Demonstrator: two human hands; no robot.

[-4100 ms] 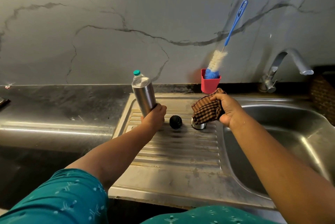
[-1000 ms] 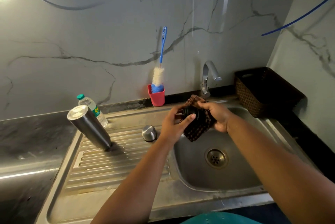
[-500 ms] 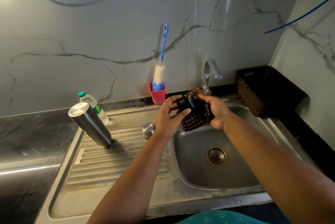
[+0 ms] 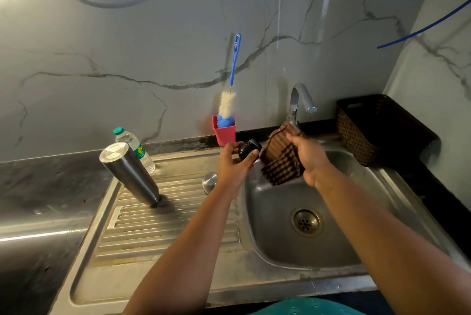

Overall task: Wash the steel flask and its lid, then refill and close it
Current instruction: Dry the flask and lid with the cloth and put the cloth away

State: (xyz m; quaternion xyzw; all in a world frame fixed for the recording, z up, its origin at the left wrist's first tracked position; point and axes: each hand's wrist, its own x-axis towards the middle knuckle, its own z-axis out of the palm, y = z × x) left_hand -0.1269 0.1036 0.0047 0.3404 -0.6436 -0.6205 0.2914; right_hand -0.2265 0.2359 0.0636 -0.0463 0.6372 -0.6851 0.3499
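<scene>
The steel flask [image 4: 130, 172] stands mouth-down on the ribbed drainboard [image 4: 163, 228], leaning left. My left hand [image 4: 233, 168] holds the small black inner lid [image 4: 248, 150] above the sink's left edge. My right hand [image 4: 309, 159] grips a brown checked cloth [image 4: 280, 164] just right of the lid, over the basin; cloth and lid are slightly apart. A round steel cap [image 4: 209, 182] rests on the drainboard, partly hidden behind my left wrist.
A plastic water bottle [image 4: 135, 147] stands behind the flask. A red cup [image 4: 224, 132] holding a blue bottle brush [image 4: 230, 90] sits by the wall. The tap [image 4: 299, 101] overhangs the sink basin [image 4: 305, 223]. A dark woven basket [image 4: 377, 128] is at right.
The black lid has come out of the cloth; my left hand pulled it left while my right hand moved the cloth right. Earlier, my left hand let go of the flask on the drainboard.
</scene>
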